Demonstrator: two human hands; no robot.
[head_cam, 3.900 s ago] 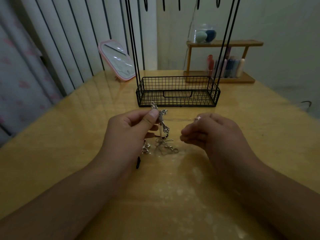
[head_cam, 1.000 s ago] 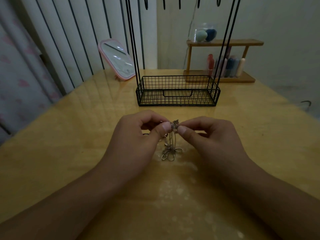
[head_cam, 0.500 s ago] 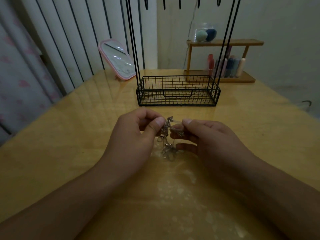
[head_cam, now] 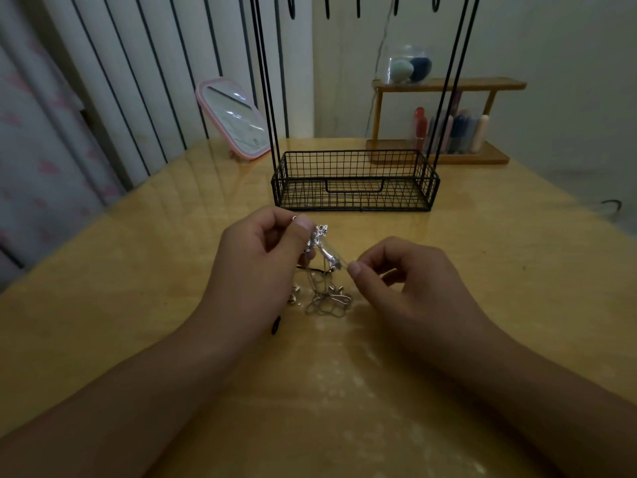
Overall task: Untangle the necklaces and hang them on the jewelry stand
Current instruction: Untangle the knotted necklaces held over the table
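A tangle of silver necklaces (head_cam: 324,267) hangs between my hands above the wooden table (head_cam: 138,270); its lower loops lie on the tabletop. My left hand (head_cam: 262,267) pinches the upper end of the tangle between thumb and fingers. My right hand (head_cam: 410,281) pinches a strand at the tangle's right side, slightly lower. The black wire jewelry stand (head_cam: 355,181) sits just beyond my hands, its basket base empty, with tall rods rising to hooks at the top edge of the view.
A pink-framed mirror (head_cam: 234,119) leans at the back left of the table. A small wooden shelf (head_cam: 444,122) with bottles and a clear jar stands at the back right. A dark cord end (head_cam: 275,326) lies by my left wrist.
My hands have drawn apart: the left lifted its end of the tangle, the right pulled a strand out to the right and down. The chain between them is stretched longer.
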